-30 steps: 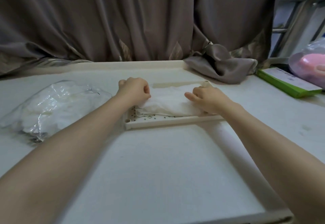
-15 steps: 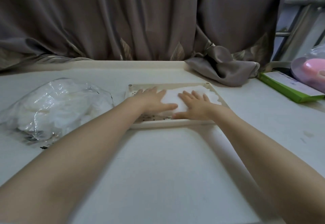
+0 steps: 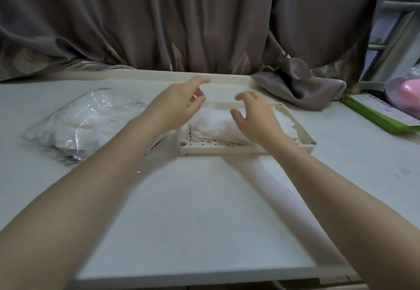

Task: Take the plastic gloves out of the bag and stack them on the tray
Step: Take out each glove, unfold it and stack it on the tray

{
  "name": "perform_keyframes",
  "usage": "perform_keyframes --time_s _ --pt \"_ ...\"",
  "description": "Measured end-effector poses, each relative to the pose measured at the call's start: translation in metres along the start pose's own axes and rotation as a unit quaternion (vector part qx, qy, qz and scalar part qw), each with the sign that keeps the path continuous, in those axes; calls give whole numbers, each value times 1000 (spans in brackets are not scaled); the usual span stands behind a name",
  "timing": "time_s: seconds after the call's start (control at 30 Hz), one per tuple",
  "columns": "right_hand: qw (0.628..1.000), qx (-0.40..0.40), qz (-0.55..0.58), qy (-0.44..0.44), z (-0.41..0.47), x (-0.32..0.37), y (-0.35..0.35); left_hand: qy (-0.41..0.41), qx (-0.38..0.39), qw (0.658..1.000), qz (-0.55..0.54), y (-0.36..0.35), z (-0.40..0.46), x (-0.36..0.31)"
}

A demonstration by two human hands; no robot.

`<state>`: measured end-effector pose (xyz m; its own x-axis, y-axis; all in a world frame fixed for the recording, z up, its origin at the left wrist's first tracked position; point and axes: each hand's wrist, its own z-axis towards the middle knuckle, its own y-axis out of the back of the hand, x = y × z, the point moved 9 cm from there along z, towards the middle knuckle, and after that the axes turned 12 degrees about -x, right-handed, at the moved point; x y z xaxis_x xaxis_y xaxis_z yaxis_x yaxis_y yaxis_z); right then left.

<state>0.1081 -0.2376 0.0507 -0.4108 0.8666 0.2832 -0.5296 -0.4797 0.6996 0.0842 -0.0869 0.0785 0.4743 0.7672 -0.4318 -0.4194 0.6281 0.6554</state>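
A beige perforated tray (image 3: 245, 149) sits on the white table at centre. A pile of thin white plastic gloves (image 3: 216, 122) lies in it. To the left lies a clear plastic bag (image 3: 84, 123) with more white gloves inside. My left hand (image 3: 179, 105) hovers above the tray's left side, fingers loosely spread and holding nothing. My right hand (image 3: 254, 114) hovers above the pile's right part, fingers relaxed and empty. Both hands are blurred by motion.
A brown curtain (image 3: 204, 21) hangs behind the table, with a bunched fold (image 3: 297, 91) resting at the back right. A green box (image 3: 381, 114) and a pink object in plastic (image 3: 406, 89) lie at the far right.
Both hands pressed flat on the gloves half a second ago; now they have lifted off and hover above the pile. The gloves have puffed up slightly.
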Motion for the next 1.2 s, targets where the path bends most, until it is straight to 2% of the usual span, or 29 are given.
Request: perform_keyframes --time_s 0.03,0.1,0.17,0.2,0.3,0.37,0.5,0.63,0.73,0.83,0.9,1.0,1.1,1.2 --pt "997 -27 64 38 -2 30 5 -19 -24 999 8 15 -8 5" --pt "977 -45 167 121 -9 91 13 -27 -58 992 109 33 -23 28" --pt "959 -21 207 193 -20 138 5 61 -51 971 226 42 -34 68" --pt "956 15 206 207 -25 156 -8 115 -28 961 251 46 -41 89" --pt "966 180 109 148 -36 165 -66 187 45 952 240 47 -55 123" --pt "970 224 57 77 -40 156 -89 176 64 958 216 47 -56 132" --pt "976 214 32 -8 -35 150 -102 135 28 985 107 51 -54 130" --pt "970 225 63 -65 -35 152 -108 166 -5 985 51 55 -58 133" --pt "971 206 83 -93 -35 149 -107 155 10 987 45 50 -60 133" --pt "979 153 106 -85 -34 148 -99 134 43 989 37 44 -60 131" --pt "983 129 124 -37 -37 156 -93 137 44 989 28 45 -61 133" --pt "962 177 208 25 -50 182 -96 151 32 988 11 49 -62 136" --pt "965 226 129 29 -57 185 -116 147 26 989 17 53 -62 130" --pt "974 194 117 1 -52 177 -117 130 49 990 24 51 -63 123"
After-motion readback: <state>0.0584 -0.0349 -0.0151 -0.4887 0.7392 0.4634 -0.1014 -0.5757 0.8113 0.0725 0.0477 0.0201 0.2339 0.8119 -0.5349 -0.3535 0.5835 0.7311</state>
